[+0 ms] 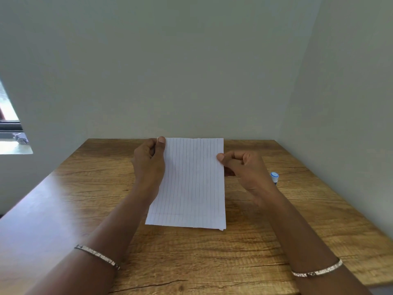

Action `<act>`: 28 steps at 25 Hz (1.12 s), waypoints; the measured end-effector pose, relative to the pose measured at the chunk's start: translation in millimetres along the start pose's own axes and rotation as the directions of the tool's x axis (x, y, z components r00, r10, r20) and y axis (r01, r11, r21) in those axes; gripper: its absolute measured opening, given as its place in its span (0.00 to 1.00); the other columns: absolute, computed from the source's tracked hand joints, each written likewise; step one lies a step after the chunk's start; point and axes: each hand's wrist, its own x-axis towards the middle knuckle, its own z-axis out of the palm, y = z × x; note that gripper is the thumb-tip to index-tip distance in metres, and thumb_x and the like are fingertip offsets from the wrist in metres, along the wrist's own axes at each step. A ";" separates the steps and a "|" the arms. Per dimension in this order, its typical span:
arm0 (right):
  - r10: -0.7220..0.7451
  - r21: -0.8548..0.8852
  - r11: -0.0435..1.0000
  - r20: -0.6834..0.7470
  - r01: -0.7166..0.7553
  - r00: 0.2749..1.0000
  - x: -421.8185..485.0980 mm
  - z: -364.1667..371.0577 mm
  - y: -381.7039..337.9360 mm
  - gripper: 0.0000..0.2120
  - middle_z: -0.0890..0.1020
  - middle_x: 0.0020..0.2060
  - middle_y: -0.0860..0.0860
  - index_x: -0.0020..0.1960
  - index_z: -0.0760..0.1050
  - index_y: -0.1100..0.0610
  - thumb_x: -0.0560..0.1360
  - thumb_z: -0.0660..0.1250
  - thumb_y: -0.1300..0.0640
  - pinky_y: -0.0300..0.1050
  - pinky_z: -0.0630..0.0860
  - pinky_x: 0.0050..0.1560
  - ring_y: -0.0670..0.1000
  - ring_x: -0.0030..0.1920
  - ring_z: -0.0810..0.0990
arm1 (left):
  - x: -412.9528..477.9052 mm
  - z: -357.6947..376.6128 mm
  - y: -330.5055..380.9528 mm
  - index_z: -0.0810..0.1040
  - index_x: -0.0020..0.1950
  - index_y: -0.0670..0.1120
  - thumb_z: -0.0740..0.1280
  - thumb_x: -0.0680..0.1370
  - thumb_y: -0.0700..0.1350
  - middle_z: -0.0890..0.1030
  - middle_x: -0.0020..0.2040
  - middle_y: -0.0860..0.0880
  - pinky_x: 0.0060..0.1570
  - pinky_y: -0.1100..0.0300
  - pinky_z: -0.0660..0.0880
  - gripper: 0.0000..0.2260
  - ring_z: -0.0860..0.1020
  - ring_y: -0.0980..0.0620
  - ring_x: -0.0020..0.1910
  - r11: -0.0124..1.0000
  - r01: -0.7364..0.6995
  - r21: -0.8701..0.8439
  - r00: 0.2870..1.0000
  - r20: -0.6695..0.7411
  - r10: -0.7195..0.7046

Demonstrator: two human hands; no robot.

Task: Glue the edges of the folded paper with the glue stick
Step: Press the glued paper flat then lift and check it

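Note:
A folded sheet of white lined paper (pixel 190 184) is held up above the wooden table (pixel 74 199), its lines running lengthwise away from me. My left hand (pixel 148 160) pinches its left edge near the far corner, thumb on top. My right hand (pixel 244 169) pinches the right edge a little lower, thumb on the sheet. A glue stick (pixel 274 177) with a white and blue end lies on the table just right of my right hand, mostly hidden behind it.
Pale walls close in the table at the back and on the right. A window (pixel 10 133) opens at the far left. The table's left edge runs diagonally toward me. I wear a thin bracelet on each wrist.

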 end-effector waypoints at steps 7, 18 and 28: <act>0.065 -0.052 0.997 0.068 -0.061 0.996 -0.8 1.2 2.1 0.08 0.89 0.43 0.52 0.49 0.84 0.62 0.74 0.75 0.58 0.36 0.82 0.41 0.47 0.45 0.89 | 2.4 -0.1 -2.8 0.74 0.45 0.35 0.61 0.83 0.54 0.74 0.40 0.44 0.40 0.53 0.68 0.21 0.71 0.48 0.39 0.999 0.040 -0.017 0.998 -0.051 -0.041; 0.090 -0.041 0.995 0.116 -0.086 0.989 -1.7 0.5 1.0 0.09 0.89 0.43 0.51 0.51 0.85 0.64 0.72 0.77 0.61 0.35 0.82 0.40 0.47 0.44 0.89 | 2.8 -0.4 -2.0 0.74 0.43 0.44 0.60 0.84 0.53 0.73 0.40 0.52 0.40 0.60 0.68 0.15 0.70 0.55 0.39 0.979 0.153 -0.133 0.979 -0.117 -0.168; 0.088 -0.071 0.994 0.064 -0.084 0.994 0.4 -1.8 2.0 0.10 0.89 0.41 0.50 0.48 0.85 0.64 0.72 0.76 0.57 0.37 0.83 0.39 0.46 0.41 0.88 | 3.0 -0.4 -2.1 0.71 0.43 0.44 0.59 0.84 0.52 0.70 0.37 0.52 0.39 0.60 0.66 0.15 0.67 0.55 0.37 0.963 0.219 -0.160 0.959 -0.144 -0.242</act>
